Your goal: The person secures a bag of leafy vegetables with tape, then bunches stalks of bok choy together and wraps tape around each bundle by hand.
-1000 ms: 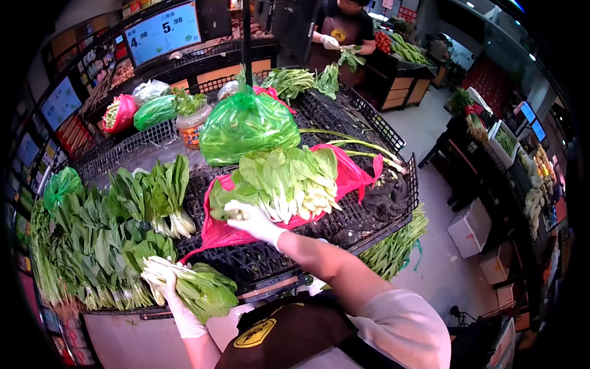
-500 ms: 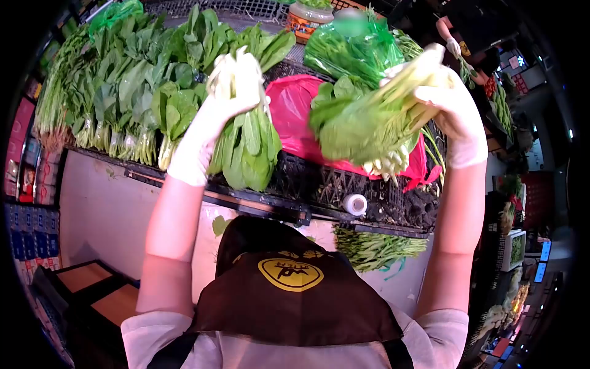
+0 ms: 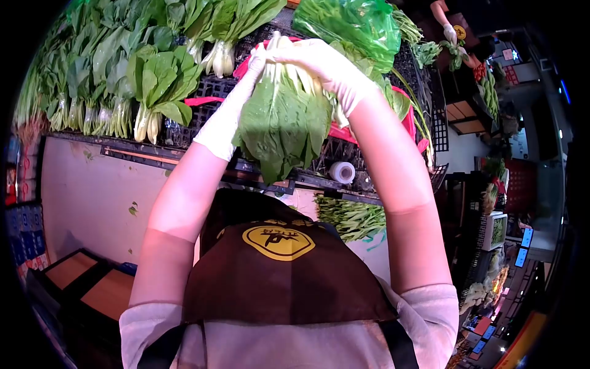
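Observation:
Both of my white-gloved hands hold one bunch of leafy greens (image 3: 283, 129), its pale stems up and its broad leaves hanging down. At the left of the stems, my left hand (image 3: 251, 69) is closed on the bunch. My right hand (image 3: 322, 66) wraps the stems from the right; some of its fingers are hidden behind them. Beneath and behind, a red plastic bag (image 3: 405, 114) shows in part, with more greens (image 3: 362, 60) lying on it.
Bunched greens (image 3: 98, 80) stand in a row on the black crate stand at left. A green plastic bag (image 3: 350, 27) lies at the back. A white tape roll (image 3: 342, 173) sits near the front edge, above stalks (image 3: 350, 216). A co-worker's gloved hand (image 3: 450, 34) holds greens at far right.
My hands have come together on one bunch. The bunch from my left hand appears set down at the back left. The view has shifted, with the stand higher in the picture.

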Tool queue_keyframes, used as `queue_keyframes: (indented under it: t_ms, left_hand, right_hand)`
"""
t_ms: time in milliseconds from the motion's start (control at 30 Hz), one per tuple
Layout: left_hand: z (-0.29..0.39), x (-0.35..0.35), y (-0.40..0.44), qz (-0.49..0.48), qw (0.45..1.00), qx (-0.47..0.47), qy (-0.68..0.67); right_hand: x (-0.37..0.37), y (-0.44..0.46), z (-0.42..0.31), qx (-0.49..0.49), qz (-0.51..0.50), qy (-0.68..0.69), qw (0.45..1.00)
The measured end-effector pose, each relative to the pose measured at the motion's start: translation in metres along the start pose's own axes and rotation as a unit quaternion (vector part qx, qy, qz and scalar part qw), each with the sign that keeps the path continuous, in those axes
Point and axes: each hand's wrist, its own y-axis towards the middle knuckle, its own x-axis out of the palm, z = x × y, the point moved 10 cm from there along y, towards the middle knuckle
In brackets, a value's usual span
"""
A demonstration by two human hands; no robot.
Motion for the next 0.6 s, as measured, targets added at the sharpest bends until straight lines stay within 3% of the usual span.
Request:
queue_keyframes:
  t_ms: [67,133,167,333,600]
  left_hand:
    - [-0.011,-0.012,0.006,-0.003,1.000,-0.010,0.005]
    - [-0.025,-0.001,-0.001,-0.008,0.997,-0.059,-0.051]
    - [-0.026,0.006,-0.006,-0.017,0.995,-0.059,-0.077]
    - [-0.015,0.034,-0.022,-0.077,0.990,-0.036,-0.115]
    - [-0.019,0.021,-0.017,-0.054,0.993,-0.058,-0.084]
  right_hand:
    - [-0.010,0.008,-0.012,-0.159,0.128,-0.071,0.976]
    - [-0.017,-0.006,-0.019,-0.196,0.249,-0.065,0.946]
    - [-0.020,-0.005,-0.018,-0.223,0.262,-0.038,0.938]
    - [-0.009,-0.016,-0.037,-0.175,0.162,-0.021,0.971]
    - [-0.020,-0.012,-0.023,-0.186,0.242,-0.055,0.951]
